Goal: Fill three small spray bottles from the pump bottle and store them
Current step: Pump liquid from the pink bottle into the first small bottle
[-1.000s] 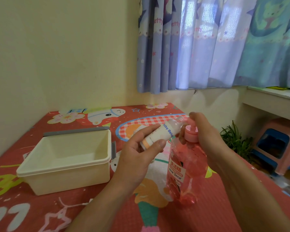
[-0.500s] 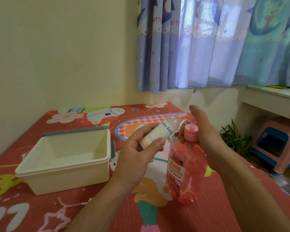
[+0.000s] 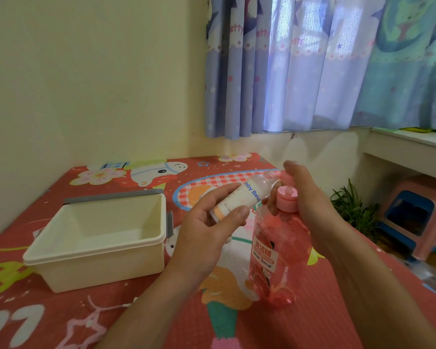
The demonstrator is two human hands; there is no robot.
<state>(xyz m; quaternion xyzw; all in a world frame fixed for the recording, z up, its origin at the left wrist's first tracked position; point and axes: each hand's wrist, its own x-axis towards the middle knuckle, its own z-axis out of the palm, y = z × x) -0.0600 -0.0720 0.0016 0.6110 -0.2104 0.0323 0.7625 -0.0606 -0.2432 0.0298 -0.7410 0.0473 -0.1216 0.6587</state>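
From my end, the left hand (image 3: pixel 207 222) sits at centre frame, its grip closed around a small bottle (image 3: pixel 239 197), thumb on the near side and fingers on the far side. The small bottle is a slim cylinder tilted almost onto its side. It has a white label with blue lettering, an orange band at the lower end and clear plastic toward the neck. The neck points up and right at the spout of the pump head (image 3: pixel 286 178); I cannot tell whether they touch.

The right hand (image 3: pixel 310 197) is just right of centre, its grip curled over the pump head, one finger lying across the top and the thumb down beside the round pink collar. Below it the pump bottle (image 3: pixel 275 253) stands upright on the table (image 3: pixel 325 311). It is see-through pink plastic, bulging and glossy, with a red-and-white label.

The table is covered in a red cartoon-printed mat with a fine dimpled texture. At left centre sits a cream plastic tub (image 3: pixel 98 270), rectangular with rounded corners and a stepped rim, with grey fittings on its far and right edges. A thin, pleated lilac curtain (image 3: pixel 312 71) hangs at the upper right. A spiky green plant (image 3: pixel 350 207) and a pink-and-blue plastic stool (image 3: pixel 418 212) stand at the right edge.
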